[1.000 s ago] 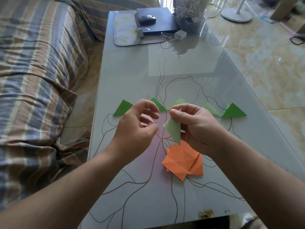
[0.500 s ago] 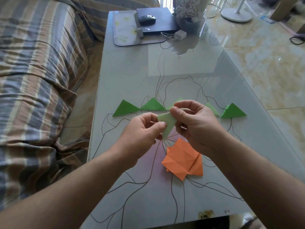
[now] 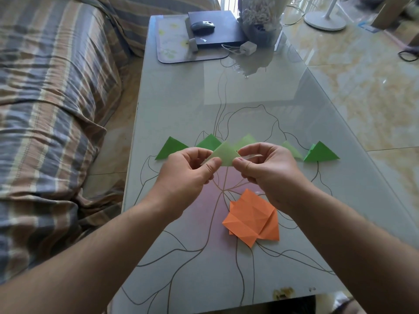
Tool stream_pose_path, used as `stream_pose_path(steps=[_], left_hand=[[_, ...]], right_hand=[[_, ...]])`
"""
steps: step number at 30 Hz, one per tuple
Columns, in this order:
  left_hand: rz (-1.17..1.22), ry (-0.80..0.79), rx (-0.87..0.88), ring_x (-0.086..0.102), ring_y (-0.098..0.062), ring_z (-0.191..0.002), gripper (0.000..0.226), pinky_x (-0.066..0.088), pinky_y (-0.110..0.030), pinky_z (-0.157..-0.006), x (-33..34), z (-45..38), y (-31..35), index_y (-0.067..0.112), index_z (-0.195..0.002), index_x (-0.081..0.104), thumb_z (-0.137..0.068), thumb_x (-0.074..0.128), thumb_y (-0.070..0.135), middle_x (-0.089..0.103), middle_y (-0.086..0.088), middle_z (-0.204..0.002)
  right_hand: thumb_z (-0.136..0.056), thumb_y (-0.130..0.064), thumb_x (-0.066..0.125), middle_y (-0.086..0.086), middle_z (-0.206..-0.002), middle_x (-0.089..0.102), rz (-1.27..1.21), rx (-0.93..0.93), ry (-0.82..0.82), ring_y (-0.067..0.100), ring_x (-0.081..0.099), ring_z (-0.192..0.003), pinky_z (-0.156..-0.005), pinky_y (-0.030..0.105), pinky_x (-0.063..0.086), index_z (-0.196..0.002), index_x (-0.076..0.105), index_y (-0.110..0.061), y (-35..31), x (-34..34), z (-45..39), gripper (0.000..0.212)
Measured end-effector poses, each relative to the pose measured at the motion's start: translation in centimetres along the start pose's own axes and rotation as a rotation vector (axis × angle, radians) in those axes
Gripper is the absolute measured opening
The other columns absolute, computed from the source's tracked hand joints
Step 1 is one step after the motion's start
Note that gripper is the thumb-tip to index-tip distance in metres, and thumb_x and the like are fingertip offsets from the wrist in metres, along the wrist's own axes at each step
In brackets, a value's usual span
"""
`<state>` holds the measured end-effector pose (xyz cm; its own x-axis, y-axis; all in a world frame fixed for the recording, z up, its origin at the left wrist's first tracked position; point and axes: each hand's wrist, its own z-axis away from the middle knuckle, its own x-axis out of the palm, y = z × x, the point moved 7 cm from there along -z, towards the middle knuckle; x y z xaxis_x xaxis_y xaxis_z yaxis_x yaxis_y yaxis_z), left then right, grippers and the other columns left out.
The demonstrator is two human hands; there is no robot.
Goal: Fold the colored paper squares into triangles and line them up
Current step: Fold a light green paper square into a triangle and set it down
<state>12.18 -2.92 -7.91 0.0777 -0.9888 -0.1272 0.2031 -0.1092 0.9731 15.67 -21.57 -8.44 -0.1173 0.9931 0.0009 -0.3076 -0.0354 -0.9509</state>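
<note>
At centre frame, the left hand (image 3: 188, 171) and right hand (image 3: 267, 171) each pinch a lower corner of a pale green paper triangle (image 3: 223, 155), held just above the worktop (image 3: 181, 98), judged for checking the crease before placing. Behind it a row of green triangles (image 3: 170, 148) lies flat, evidently the line under assembly. Creased orange paper squares (image 3: 251, 217) await in a loose pile, lower centre. Worktop is glossy glass with line drawing.

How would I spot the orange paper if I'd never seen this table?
Start at the long glass table beside the striped sofa. A row of green triangles crosses its middle. Nearer the person, below the right hand, lies the orange paper: the only orange piece, creased and not yet a triangle.
</note>
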Motion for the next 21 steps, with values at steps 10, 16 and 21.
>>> stream_pose_path(steps=[10,16,21], left_hand=[[0.159,-0.012,-0.132,0.059,-0.019,-0.067,0.007,0.057,-0.035,-0.074,0.1,-0.5,-0.8,0.009,-0.099,0.071,-0.093,0.074,0.013,0.064,-0.003,-0.071],[0.161,-0.087,-0.139,0.061,-0.018,-0.068,0.012,0.056,-0.036,-0.075,0.8,-0.3,-0.9,0.008,-0.1,0.071,-0.095,0.072,0.02,0.065,-0.003,-0.072],[0.084,-0.106,-0.105,0.06,-0.019,-0.07,0.023,0.054,-0.038,-0.075,0.8,-0.1,-0.8,0.006,-0.086,0.071,-0.094,0.074,0.027,0.067,-0.005,-0.071]], right_hand=[[-0.088,-0.023,0.079,0.006,-0.086,0.073,-0.03,0.179,-0.171,0.019,0.063,-0.076,-0.072,0.031,0.05,-0.104,0.073,-0.012,0.9,1.3,0.6,0.02],[-0.094,-0.02,0.073,0.005,-0.077,0.069,0.071,0.147,-0.234,0.021,0.063,-0.072,-0.073,0.036,0.049,-0.079,0.07,-0.016,0.7,1.9,1.1,0.016],[-0.089,-0.026,0.079,0.007,-0.078,0.072,0.097,0.109,-0.207,0.019,0.065,-0.069,-0.066,0.03,0.051,-0.078,0.07,-0.014,0.2,1.2,0.9,0.019]])
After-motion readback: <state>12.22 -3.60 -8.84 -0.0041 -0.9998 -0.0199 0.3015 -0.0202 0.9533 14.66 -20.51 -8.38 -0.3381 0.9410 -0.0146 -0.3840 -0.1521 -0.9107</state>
